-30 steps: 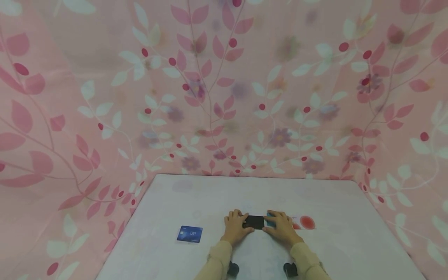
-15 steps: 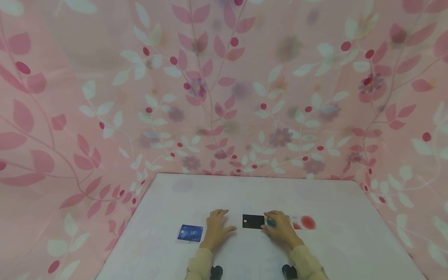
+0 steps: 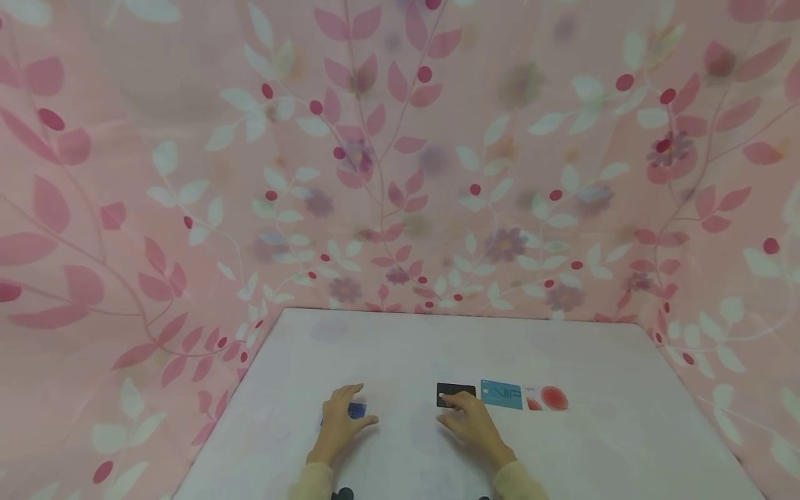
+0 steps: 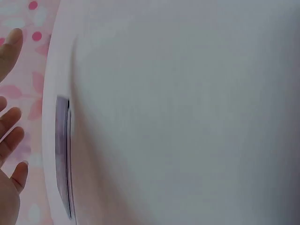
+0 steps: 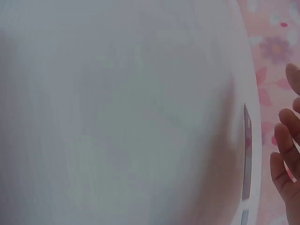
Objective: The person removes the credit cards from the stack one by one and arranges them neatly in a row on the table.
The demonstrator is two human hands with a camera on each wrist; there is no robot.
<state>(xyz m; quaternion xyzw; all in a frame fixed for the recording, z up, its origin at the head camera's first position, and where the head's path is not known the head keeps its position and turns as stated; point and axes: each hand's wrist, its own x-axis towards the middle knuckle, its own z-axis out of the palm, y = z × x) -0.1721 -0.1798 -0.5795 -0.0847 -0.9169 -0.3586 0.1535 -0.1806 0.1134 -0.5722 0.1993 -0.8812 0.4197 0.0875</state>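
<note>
Backdrop: pink cloth (image 3: 187, 208) with leaves and berries hangs behind and to both sides of the white table (image 3: 387, 347).
Blue card: the dark blue card (image 3: 356, 410) lies flat at the near left of the table, mostly covered by the left hand.
Left hand: the left hand (image 3: 340, 419) rests palm down on the blue card, fingers straight and slightly spread, thumb out to the right; it grips nothing.
Black card: the black card (image 3: 455, 391) lies flat near the middle of the table, its near edge under the right fingertips.
Right hand: the right hand (image 3: 469, 419) lies palm down, relaxed fingers touching the black card; whether it presses or only rests, I cannot tell.
Teal card: the teal card (image 3: 502, 394) lies just right of the black card, untouched.
White card: a white card with red circle (image 3: 547, 398) lies farthest right, beside the teal one.
</note>
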